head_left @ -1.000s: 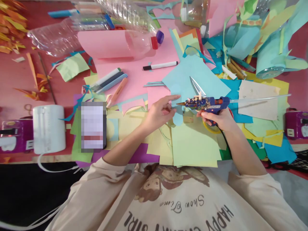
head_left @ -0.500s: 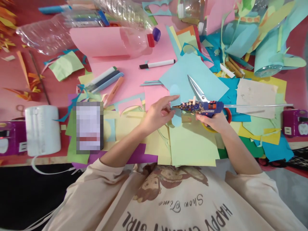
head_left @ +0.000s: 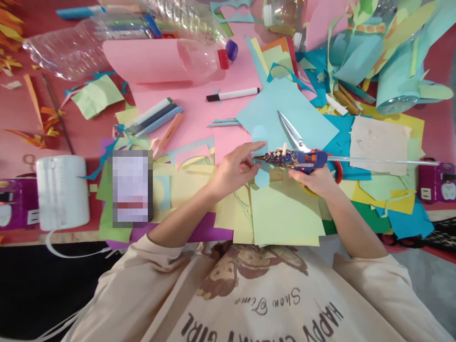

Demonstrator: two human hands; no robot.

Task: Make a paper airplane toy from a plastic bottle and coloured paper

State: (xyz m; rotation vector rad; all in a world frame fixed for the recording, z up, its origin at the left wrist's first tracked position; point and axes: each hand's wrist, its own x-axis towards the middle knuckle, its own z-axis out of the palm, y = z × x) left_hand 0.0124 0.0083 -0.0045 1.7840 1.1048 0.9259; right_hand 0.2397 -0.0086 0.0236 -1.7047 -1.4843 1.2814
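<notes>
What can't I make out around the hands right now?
All in the head view:
Blue pistol-shaped plastic glue gun: trigger hidden by the right hand.
Silver-bladed metal scissors: handles partly hidden by glue gun and right hand.
Pale-blue paper piece with rounded ends: middle covered by glue gun and left hand; whether the glue gun touches it, unclear.
Black-edged rectangular phone: screen pixelated.

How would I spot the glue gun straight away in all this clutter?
Find the large light-blue sheet near the picture's middle. At its lower edge, the right hand grips the glue gun, nozzle pointing towards the left hand. Unlike the silvery scissors beside it, it has a dark blue body, crusted front and long clear stick jutting from its back.
</notes>
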